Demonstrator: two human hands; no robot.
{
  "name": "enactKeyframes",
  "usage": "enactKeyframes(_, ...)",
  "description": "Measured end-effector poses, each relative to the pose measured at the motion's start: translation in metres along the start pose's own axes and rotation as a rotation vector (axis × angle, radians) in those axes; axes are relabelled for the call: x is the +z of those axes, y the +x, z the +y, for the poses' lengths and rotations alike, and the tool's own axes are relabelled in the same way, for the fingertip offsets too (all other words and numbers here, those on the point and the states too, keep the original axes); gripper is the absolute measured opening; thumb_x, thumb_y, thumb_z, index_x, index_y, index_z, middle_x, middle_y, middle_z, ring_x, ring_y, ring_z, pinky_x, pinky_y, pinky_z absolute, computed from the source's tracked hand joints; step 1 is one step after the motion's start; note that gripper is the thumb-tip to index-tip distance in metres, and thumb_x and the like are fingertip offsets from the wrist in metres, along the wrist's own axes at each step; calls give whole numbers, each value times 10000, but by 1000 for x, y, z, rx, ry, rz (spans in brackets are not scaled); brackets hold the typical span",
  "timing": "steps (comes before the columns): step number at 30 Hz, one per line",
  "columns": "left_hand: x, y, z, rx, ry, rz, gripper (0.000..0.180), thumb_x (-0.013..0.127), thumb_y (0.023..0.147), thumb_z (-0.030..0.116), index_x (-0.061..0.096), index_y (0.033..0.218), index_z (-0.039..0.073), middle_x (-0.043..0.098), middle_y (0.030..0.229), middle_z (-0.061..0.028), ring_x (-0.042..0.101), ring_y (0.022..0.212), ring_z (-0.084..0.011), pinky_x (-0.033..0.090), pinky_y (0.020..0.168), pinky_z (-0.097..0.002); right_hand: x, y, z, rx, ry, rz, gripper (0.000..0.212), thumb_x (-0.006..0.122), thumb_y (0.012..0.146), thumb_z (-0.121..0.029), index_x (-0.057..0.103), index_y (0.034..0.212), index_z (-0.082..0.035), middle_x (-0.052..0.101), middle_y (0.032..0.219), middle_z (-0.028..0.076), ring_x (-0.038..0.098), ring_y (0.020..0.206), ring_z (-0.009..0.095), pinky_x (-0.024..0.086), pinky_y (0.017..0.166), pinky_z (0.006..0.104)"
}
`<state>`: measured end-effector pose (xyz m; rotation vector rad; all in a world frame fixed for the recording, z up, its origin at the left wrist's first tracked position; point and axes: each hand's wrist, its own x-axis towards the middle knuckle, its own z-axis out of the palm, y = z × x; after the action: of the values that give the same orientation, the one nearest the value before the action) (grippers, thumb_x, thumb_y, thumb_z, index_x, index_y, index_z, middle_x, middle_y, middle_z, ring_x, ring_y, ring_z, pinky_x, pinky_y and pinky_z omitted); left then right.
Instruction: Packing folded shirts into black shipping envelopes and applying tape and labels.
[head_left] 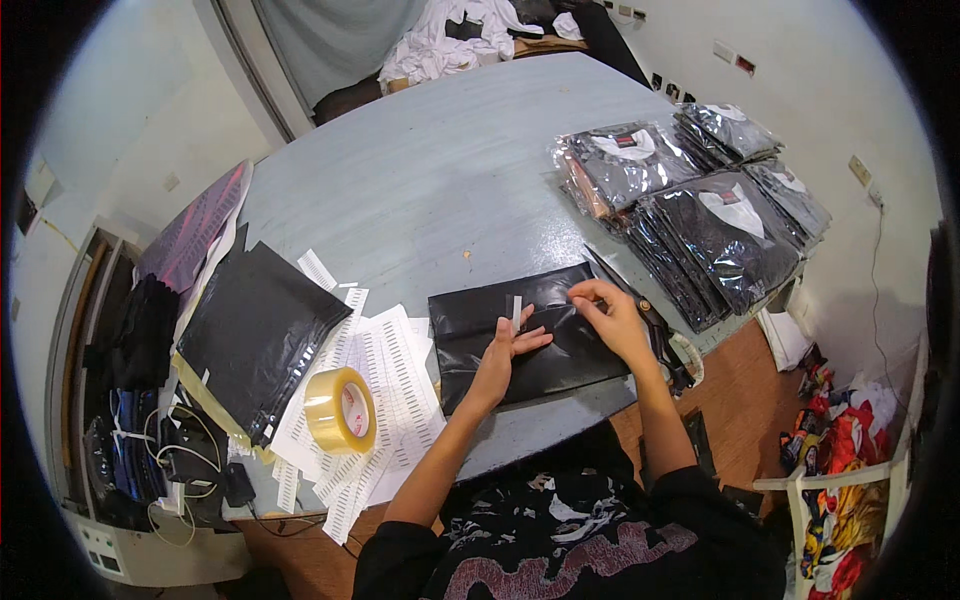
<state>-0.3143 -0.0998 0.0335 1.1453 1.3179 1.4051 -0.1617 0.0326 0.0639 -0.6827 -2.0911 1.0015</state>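
A flat black plastic mailing bag (480, 365) lies at the near edge of the table in front of me. My left hand (500, 362) rests on its middle with the fingers spread. A narrow white paper strip (516, 312) stands out by the thumb and fingertips of that hand; whether it sticks to the bag or to a finger I cannot tell. Over the bag's right part, my right hand (612, 318) pinches thumb and fingertip together. Whatever is between them is too small to make out. Black-handled scissors (655, 325) lie just right of the bag.
Left of the bag, a roll of clear yellowish tape (341, 410) sits on printed label sheets (395, 365). Beyond it lie more black bags (255, 330). Stacks of folded shirts in clear plastic (700, 215) occupy the far right. A bin of colourful wrappers (850, 500) stands beside the table.
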Motion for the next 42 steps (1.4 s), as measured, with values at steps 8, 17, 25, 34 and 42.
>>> enactKeyframes(8, -2, 3, -17, -72, -109, 98, 813, 76, 891, 608, 406, 1268, -31, 588, 1114, -152, 502, 1108, -194, 266, 1010, -311, 40, -13, -27, 237, 706, -192, 203, 537, 892, -165, 593, 990, 4, 613, 908, 51, 569, 798, 94, 443, 712, 225)
enactKeyframes(17, -5, 3, -34, -125, -116, 231, 788, 171, 909, 585, 539, 1109, -82, 598, 1041, -179, 536, 1038, -229, 323, 959, -288, 62, -11, -34, 211, 784, -214, 119, 596, 831, -85, 554, 905, -1, 588, 849, 27, 568, 750, 66, 467, 672, 202)
enactKeyframes(25, 5, -2, -7, -56, -273, 124, 781, 146, 902, 600, 453, 1218, -45, 566, 1111, -153, 527, 1059, -201, 308, 981, -293, 61, -9, -44, 39, 317, -45, 75, 610, 780, -52, 566, 793, 7, 584, 790, 50, 549, 690, 87, 444, 615, 212)
enactKeyframes(34, 5, -1, -13, -78, -381, 107, 803, 121, 886, 625, 477, 1193, -25, 564, 1107, -123, 518, 1060, -188, 307, 986, -293, 64, -12, -56, 56, 346, 14, 85, 632, 740, -23, 578, 799, 6, 592, 757, 42, 519, 644, 98, 413, 599, 215)
enactKeyframes(42, 7, 2, -22, 0, -252, 148, 739, 162, 916, 573, 534, 1123, -30, 587, 1022, -103, 534, 1004, -167, 360, 904, -282, 53, -11, -58, -92, 166, 80, 63, 622, 738, 2, 571, 773, 13, 583, 747, 42, 544, 670, 95, 433, 617, 226)
